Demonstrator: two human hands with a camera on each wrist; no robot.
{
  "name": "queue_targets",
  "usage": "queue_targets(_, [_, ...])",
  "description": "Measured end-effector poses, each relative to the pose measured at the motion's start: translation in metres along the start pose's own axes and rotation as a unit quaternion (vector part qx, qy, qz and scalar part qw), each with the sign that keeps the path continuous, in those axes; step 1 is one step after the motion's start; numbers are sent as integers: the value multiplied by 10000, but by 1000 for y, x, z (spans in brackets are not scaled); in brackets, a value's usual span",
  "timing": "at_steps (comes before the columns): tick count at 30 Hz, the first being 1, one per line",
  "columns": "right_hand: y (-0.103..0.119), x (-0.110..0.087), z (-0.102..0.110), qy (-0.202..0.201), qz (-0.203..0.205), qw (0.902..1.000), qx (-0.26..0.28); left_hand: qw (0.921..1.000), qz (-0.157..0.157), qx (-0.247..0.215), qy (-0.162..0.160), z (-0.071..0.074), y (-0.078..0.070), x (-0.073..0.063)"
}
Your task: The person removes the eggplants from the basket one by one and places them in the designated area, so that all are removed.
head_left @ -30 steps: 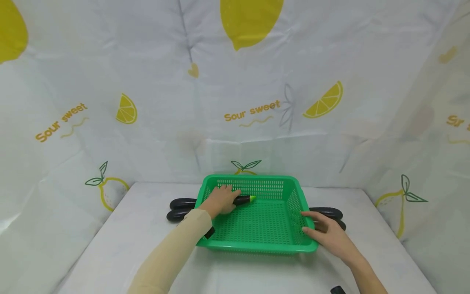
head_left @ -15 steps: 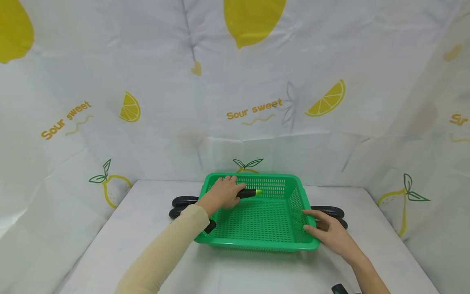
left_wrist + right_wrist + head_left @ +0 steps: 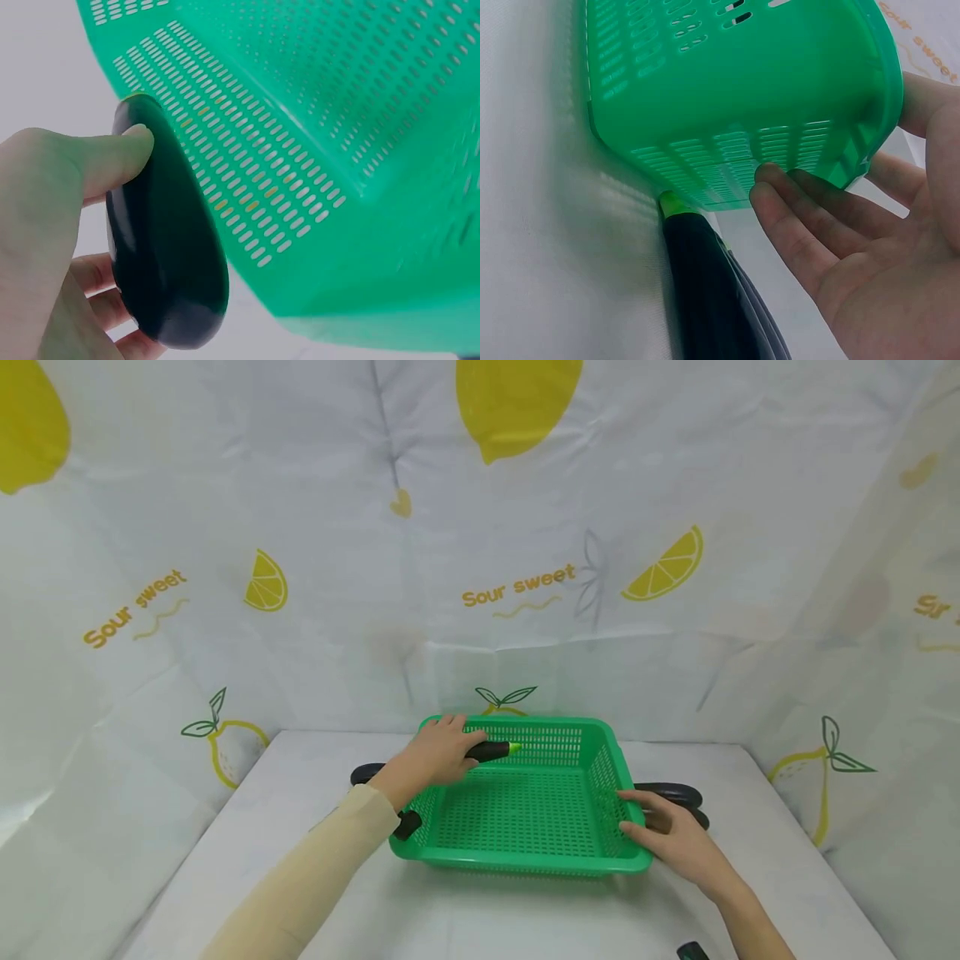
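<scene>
My left hand (image 3: 435, 756) holds a dark eggplant (image 3: 489, 750) with a green tip, above the back left part of a green plastic basket (image 3: 525, 860). In the left wrist view, the thumb lies across the eggplant (image 3: 169, 232) and the other fingers are behind it, beside the perforated basket wall (image 3: 247, 172). My right hand (image 3: 671, 839) grips the basket's right rim. In the right wrist view, several fingertips (image 3: 769, 180) touch the outside wall of the basket (image 3: 727, 97). The basket's visible floor holds nothing.
Two eggplants (image 3: 671, 793) lie on the white table right of the basket. Another eggplant (image 3: 367, 772) shows at its left, partly covered by my left arm. A lemon-print sheet (image 3: 360, 652) stands close behind the basket.
My left hand has raised the eggplant off the basket floor and then carried it left, toward the left rim. The right hand keeps its place on the basket.
</scene>
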State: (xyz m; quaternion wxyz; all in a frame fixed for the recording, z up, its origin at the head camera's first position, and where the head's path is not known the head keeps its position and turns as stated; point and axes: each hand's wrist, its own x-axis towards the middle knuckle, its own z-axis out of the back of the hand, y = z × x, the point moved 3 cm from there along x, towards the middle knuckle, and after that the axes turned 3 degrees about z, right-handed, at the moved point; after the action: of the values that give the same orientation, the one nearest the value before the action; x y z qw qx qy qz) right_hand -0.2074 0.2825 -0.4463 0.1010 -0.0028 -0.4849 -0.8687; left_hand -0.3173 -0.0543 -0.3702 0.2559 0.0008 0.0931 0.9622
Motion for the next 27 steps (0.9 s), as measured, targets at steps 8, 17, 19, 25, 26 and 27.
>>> queue_targets(8, [-3,0,-1,-20,66,10000,-21,9973,-319,-245,-614,7,13,-24])
queue_targets(17, [-3,0,-1,0,78,10000,19,9876,-538,-459,-1404,5,33,-52])
queue_targets(19, [-2,0,0,-12,91,10000,23,9843,-563,-524,-1589,3,39,-58])
queue_targets(25, [0,0,0,1,69,10000,47,9761,-470,-802,-1965,-1,55,-75])
queue_targets(26, [0,0,0,1,69,10000,49,9747,-444,-869,-2011,-1,58,-78])
queue_targets(27, [0,0,0,1,69,10000,52,9734,-416,-922,-2054,-1,60,-81])
